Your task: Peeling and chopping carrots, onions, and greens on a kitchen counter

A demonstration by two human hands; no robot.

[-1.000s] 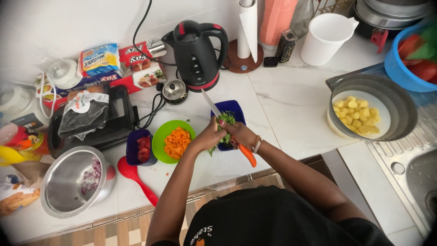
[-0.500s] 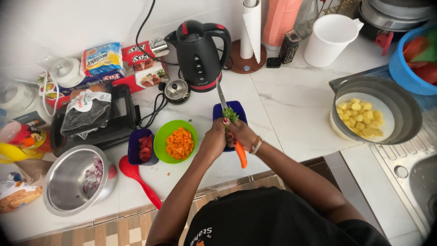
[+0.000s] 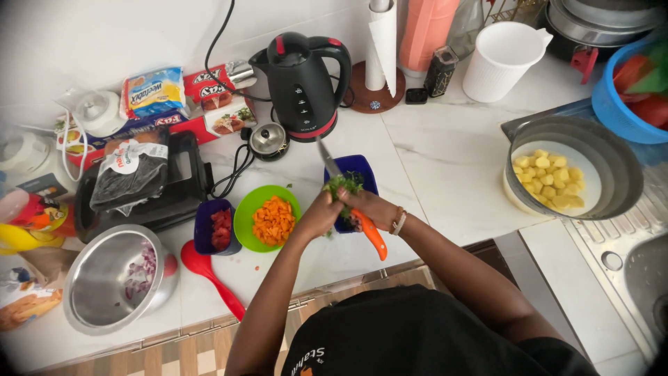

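Chopping greens on the blue board, both hands close in.

I had the right hand (image 3: 372, 207) wrapped tight around the orange-handled knife (image 3: 348, 198), its blade angled up toward the black kettle (image 3: 300, 87), and the left hand (image 3: 321, 214) curled narrow over the green herbs (image 3: 343, 185), pinning them on the small blue cutting board (image 3: 362, 170) at the middle of the white table (image 3: 445, 146). To my eye the step called for keeping those left fingertips tucked back from the edge, rocking the blade in short strokes, and gathering the pile so none spilled off the little board. The green plate of diced carrot (image 3: 273, 219) sat just beside my left wrist, and the small blue tub of red pieces (image 3: 219, 228) beyond it, so I judged that elbow needed minding.
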